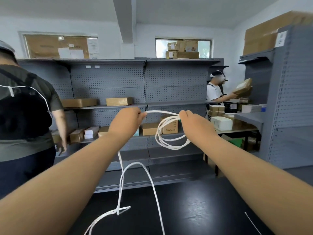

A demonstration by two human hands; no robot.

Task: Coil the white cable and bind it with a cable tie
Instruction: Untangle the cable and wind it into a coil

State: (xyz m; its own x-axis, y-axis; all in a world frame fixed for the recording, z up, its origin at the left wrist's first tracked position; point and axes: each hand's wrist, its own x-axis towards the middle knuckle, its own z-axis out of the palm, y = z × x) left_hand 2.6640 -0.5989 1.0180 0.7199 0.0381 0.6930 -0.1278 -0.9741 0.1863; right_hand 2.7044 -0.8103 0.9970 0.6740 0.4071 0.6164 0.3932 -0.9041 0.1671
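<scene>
The cable [162, 112] is up in the air over the black worktop [203, 209]. The right hand [194, 121] is closed round a few loops of it, and the loops hang down below the fingers. A short bit runs across to the left hand [126, 119], which pinches it with curled fingers. From there the rest drops and lies loose on the worktop. A thin white tie [252, 223] lies on the worktop, well apart from the cable. Behind are grey shelves [110, 82] with boxes [118, 101].
</scene>
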